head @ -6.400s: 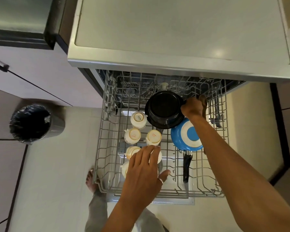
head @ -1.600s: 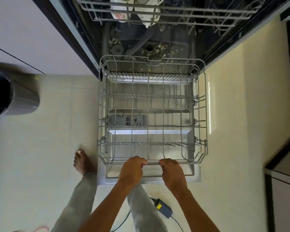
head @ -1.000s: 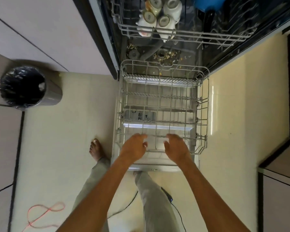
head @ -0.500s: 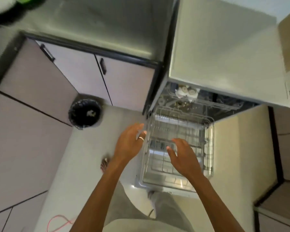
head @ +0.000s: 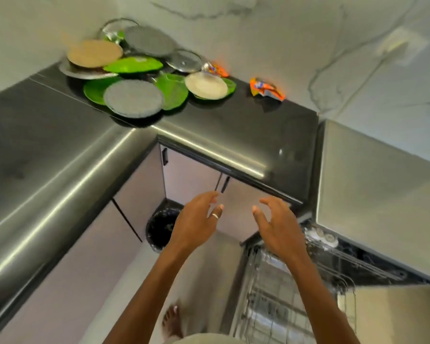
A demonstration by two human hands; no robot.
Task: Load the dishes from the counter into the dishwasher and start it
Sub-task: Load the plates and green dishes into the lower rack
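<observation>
Now, on my far left the dark bench [head: 47, 135] runs along the wall and turns a corner. In that corner lies the pile of dishes [head: 139, 70]: tan, grey and green plates overlapping one another, with what look like glass lids at the back, though blur makes that hard to confirm. Just right of the pile, two orange wrappers [head: 266, 89] sit on the same bench, apart from the plates.

Below the bench edge, a black bin [head: 163, 228] stands on the floor against the cabinet doors. My left hand [head: 196, 224] hangs in the air in front of it, fingers spread and holding nothing, a ring on one finger. My right hand [head: 279, 230] is beside it, well apart from the dishes, its grip also spread and empty.

Under the right hand, the dishwasher [head: 372, 194] stands open. Its lower rack [head: 278, 301] is pulled out with bare wires showing, and pale cups [head: 320, 234] sit in the upper rack, tucked under the machine's top.
</observation>
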